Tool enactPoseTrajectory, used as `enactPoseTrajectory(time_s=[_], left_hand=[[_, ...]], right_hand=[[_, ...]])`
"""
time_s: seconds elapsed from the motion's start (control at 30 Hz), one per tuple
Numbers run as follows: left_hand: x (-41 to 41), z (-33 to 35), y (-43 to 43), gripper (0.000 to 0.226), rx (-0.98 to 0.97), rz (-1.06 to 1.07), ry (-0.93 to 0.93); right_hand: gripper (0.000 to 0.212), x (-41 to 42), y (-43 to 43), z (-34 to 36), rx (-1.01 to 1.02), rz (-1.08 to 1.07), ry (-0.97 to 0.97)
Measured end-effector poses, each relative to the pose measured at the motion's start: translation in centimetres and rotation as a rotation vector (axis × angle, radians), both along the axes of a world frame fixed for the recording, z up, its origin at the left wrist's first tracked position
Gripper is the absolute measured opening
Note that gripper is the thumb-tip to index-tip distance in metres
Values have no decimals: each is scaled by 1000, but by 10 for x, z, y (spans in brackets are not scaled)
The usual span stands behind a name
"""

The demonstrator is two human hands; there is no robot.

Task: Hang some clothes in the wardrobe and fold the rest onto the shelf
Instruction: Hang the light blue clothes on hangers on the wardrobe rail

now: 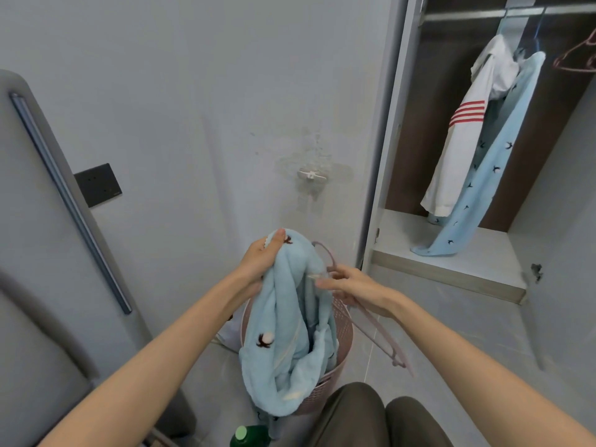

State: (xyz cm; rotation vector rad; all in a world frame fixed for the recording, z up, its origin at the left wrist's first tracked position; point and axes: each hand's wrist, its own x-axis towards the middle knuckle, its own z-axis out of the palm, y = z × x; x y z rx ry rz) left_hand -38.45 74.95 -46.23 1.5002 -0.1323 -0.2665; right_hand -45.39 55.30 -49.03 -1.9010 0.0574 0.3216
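Observation:
My left hand (263,256) grips the top of a fluffy light blue garment (283,337) with small dark motifs, which hangs down over a pink laundry basket (338,333). My right hand (351,287) holds a pink plastic hanger (377,337) at the garment's right side, its hook near the cloth's top. In the open wardrobe at the right, a white garment with red stripes (458,146) and a light blue patterned garment (483,175) hang from the rail (477,15). The blue one's end lies on the wardrobe shelf (451,253).
An empty pink hanger (577,59) hangs at the rail's far right. A wall hook (311,175) and a dark socket plate (98,185) are on the grey wall. A grey cabinet (38,221) stands left. A green bottle (250,435) sits by my knees (371,417).

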Motion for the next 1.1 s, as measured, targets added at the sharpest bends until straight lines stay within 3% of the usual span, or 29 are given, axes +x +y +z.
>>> enactPoseTrajectory(time_s=[0.13,0.3,0.37,0.47,0.53,0.6,0.67,0.73,0.97,1.1], left_hand=[[3,0,1,29,-72,30,114],[13,0,14,34,83,190,107],[19,-6,20,35,363,249,-73],[13,-13,24,21,731,291,-483],[6,-14,22,16,789,249,-807],[0,-14,15,25,772,13,-970],[-4,-20,10,46,832,-200,-975],[-4,-28,10,53,860,-225,-969],[-5,-28,-3,31,768,-104,-985],[6,-20,-9,24,873,-59,-976]], right_hand=[[24,3,5,-13,-119,-30,-105],[30,10,-5,4,-118,-94,-188],[30,12,-7,12,-125,-79,-185],[29,14,-4,19,-98,-66,-176],[28,16,-1,23,-93,-55,-190],[28,18,2,27,-103,-50,-214],[28,19,3,32,-109,-58,-235],[28,18,1,37,-112,-66,-241],[24,15,0,48,-226,-28,-325],[21,14,-4,44,-308,-80,-306]])
